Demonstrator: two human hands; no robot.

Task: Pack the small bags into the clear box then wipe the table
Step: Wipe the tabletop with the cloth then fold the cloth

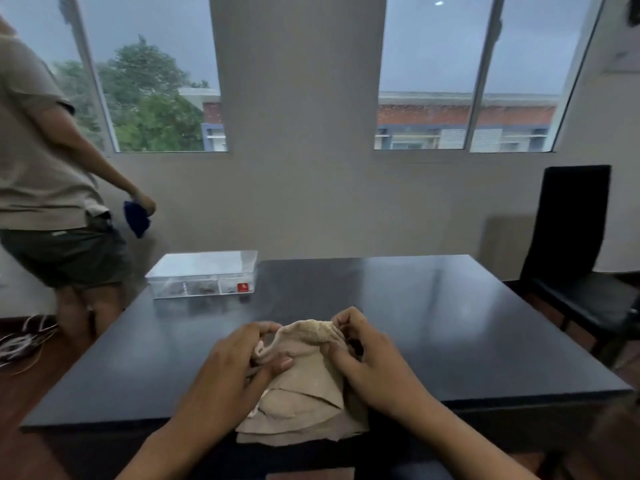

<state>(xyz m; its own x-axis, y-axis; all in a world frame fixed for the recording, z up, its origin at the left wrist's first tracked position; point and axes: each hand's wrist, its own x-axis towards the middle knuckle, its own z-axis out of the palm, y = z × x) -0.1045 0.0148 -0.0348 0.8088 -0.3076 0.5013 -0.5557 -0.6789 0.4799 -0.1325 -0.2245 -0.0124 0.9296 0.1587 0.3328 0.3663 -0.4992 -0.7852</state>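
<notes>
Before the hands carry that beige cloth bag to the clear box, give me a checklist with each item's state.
1. Beige cloth bag held by both hands: ok, left hand and right hand grip its gathered top.
2. Bag mouth drawn closed: cannot tell, fingers cover it.
3. Clear box within the table: ok, at the far left corner.
4. Box lid off: cannot tell, clear plastic hides it.
5. Room inside the box: cannot tell, some items show through.
6. Path across the table: ok, nothing lies between.
</notes>
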